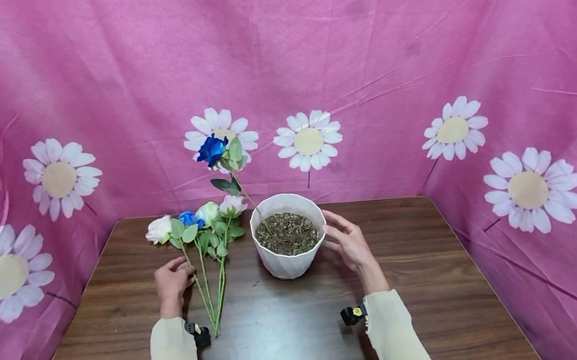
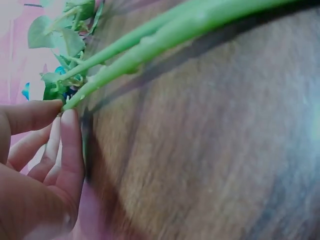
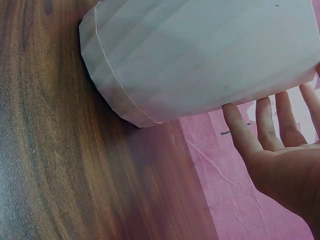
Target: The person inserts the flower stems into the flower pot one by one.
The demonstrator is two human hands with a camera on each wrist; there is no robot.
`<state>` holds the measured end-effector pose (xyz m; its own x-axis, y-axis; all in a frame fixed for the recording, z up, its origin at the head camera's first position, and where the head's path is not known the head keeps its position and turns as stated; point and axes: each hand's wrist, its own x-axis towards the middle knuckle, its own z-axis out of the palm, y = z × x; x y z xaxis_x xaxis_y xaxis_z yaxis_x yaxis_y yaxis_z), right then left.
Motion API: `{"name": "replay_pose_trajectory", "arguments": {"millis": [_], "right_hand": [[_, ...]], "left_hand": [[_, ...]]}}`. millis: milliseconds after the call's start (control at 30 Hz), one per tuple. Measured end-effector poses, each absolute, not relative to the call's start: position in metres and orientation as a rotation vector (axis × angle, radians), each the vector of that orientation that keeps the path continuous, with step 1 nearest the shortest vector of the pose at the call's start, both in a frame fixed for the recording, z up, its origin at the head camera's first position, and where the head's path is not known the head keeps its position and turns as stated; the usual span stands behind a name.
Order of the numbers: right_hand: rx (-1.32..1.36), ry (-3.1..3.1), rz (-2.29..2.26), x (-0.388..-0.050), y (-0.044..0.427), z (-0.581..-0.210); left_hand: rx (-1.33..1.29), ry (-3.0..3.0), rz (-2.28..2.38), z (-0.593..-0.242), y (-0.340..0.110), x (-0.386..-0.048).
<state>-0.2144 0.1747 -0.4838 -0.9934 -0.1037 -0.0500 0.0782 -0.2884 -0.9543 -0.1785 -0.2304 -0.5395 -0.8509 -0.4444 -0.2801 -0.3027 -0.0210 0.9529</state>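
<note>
A white faceted flowerpot (image 1: 288, 264) filled with dark soil (image 1: 287, 235) stands on the table. A blue rose (image 1: 211, 150) leans out of its left side, its stem in the soil. Left of the pot lie several cut roses, among them a pale pink-white rose (image 1: 159, 230) and a blue rose (image 1: 189, 219). My left hand (image 1: 172, 283) pinches a green rose stem (image 2: 112, 72) between thumb and fingertips at the left edge of this bunch. Fairly straight fingers of my right hand (image 1: 349, 245) touch the right side of the pot, also seen in the right wrist view.
The wooden table (image 1: 416, 318) reaches back to a pink cloth (image 1: 370, 50) printed with white daisies, which hangs behind and at both sides. Stems of the lying roses point towards the near edge. Each wrist wears a small black camera.
</note>
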Motion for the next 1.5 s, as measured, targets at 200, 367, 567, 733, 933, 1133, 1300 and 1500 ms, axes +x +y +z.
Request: {"name": "replay_pose_trajectory", "arguments": {"millis": [200, 367, 567, 733, 933, 1133, 1300, 1500], "right_hand": [[-0.048, 1.794, -2.431, -0.214, 0.174, -0.486], [-0.046, 1.795, -2.436, -0.213, 0.175, -0.485], [-0.058, 1.782, -2.437, -0.212, 0.175, -0.484], [-0.046, 1.781, -2.447, -0.212, 0.175, -0.485], [-0.062, 1.773, -2.441, -0.213, 0.175, -0.489], [-0.034, 1.789, -2.445, -0.212, 0.174, -0.489], [-0.039, 1.786, -2.441, -0.212, 0.174, -0.488], [-0.06, 1.787, -2.449, -0.214, 0.175, -0.486]], "left_hand": [[0.847, -2.007, -2.133, -0.539, -0.235, -0.179], [0.815, -1.932, -2.209, -0.536, -0.24, -0.179], [0.749, -1.783, -2.301, -0.53, -0.241, -0.179], [0.68, -1.709, -2.399, -0.524, -0.238, -0.178], [0.675, -1.581, -2.479, -0.519, -0.234, -0.178], [0.698, -1.425, -2.53, -0.513, -0.23, -0.181], [0.708, -1.303, -2.544, -0.505, -0.229, -0.184], [0.676, -1.223, -2.555, -0.496, -0.224, -0.186]]}}
